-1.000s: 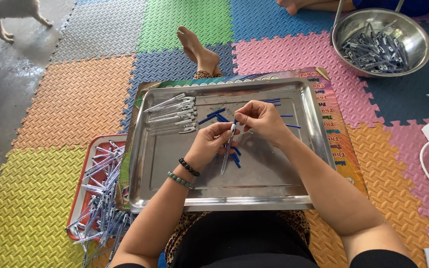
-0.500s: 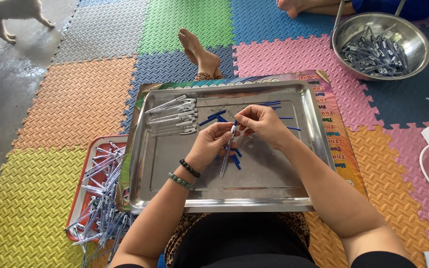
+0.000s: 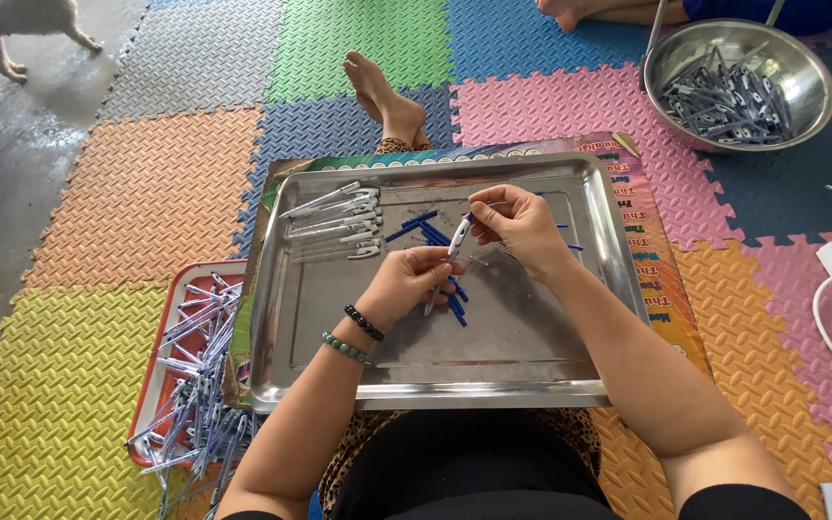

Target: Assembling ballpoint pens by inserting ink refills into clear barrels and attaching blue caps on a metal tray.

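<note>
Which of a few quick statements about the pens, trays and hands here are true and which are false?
1. Both hands, left hand and right hand, hold one pen over the steel tray. True.
2. The steel bowl is empty. False: it holds many pen parts.
3. A row of pens lies in the steel tray's upper left. True.
4. The red tray sits at the right. False: it is left of the steel tray.

The tray [image 3: 339, 327] is brushed, reflective metal, as is the glossy bowl [image 3: 801, 101]. The pen [image 3: 455, 246] looks like smooth plastic (white and blue). The floor mats [image 3: 137, 193] are matt, textured foam.
</note>
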